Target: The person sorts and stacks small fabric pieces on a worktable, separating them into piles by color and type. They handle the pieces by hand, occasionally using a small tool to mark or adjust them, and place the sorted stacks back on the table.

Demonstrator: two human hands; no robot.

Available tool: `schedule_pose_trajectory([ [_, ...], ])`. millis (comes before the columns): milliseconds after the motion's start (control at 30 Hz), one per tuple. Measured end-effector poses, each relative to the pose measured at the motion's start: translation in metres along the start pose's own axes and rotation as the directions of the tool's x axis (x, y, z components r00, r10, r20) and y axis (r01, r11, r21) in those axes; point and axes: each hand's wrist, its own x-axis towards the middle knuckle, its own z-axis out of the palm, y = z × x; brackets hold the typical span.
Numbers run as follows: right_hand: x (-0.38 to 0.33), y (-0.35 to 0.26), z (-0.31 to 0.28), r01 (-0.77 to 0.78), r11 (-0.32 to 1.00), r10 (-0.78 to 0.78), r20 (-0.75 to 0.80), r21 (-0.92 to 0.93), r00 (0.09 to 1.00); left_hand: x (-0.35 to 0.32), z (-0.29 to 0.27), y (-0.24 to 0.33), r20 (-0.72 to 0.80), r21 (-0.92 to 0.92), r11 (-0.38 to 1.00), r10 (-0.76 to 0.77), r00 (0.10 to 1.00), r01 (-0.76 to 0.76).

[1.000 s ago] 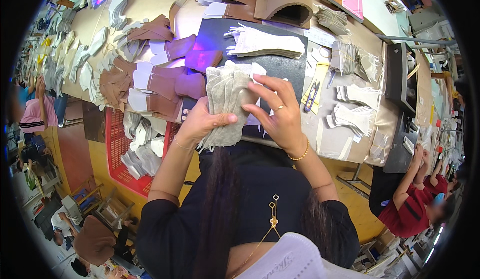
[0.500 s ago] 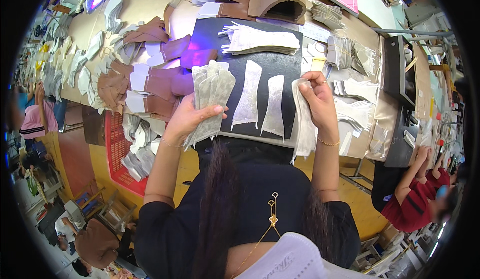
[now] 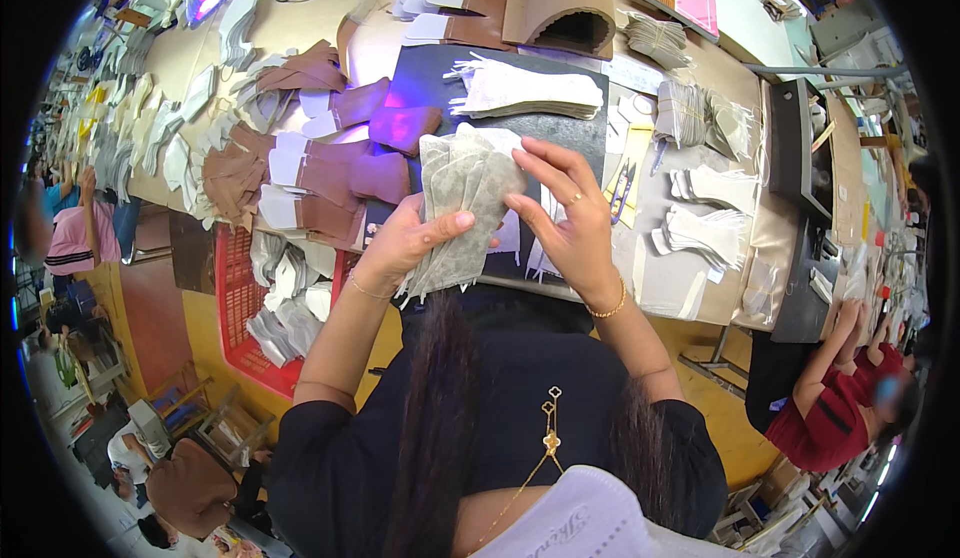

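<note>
A fanned bundle of mottled grey-white cut pieces, looking like fabric or thin leather, is held upright in front of me. My left hand grips its lower left side, thumb across the front. At the bundle's upper right edge is my right hand, thumb and fingertips on the outer piece, a gap between them. Behind the hands lies a black board. Pale single pieces on it are mostly hidden by my hands. A stack of white frayed-end pieces rests at the board's far side.
Brown-and-white pieces lie in piles to the left. A rolled brown sheet stands at the back. Scissors or snips and bundled pale pieces are on the right. Below the table's left edge is a red basket. A co-worker sits at right.
My right hand has moved left from the board's right side, where it held a single pale piece, to the bundle. The bundle in my left hand has shifted slightly right.
</note>
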Motion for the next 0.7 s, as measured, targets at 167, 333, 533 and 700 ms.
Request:
schedule_pose_trajectory([
  [167, -0.013, -0.009, 0.006, -0.336, 0.731, 0.368, 0.071, 0.594, 0.927, 0.0, -0.002, -0.003, -0.121, 0.095, 0.991, 0.11, 0.987, -0.099],
  [333, -0.005, 0.025, -0.003, -0.472, 0.567, 0.483, 0.192, 0.675, 0.854, -0.013, -0.019, 0.01, -0.189, 0.049, 0.998, 0.044, 0.981, -0.035],
  [533, 0.005, 0.045, 0.024, -0.11, 0.966, 0.117, 0.015, -0.233, 0.993, -0.027, -0.029, 0.018, -0.164, 0.132, 0.99, 0.074, 0.984, -0.052],
  [700, 0.006, 0.015, 0.03, -0.067, 0.995, 0.063, 0.055, 0.074, 0.997, -0.017, -0.018, 0.008, -0.108, 0.07, 0.997, 0.052, 0.993, -0.045],
])
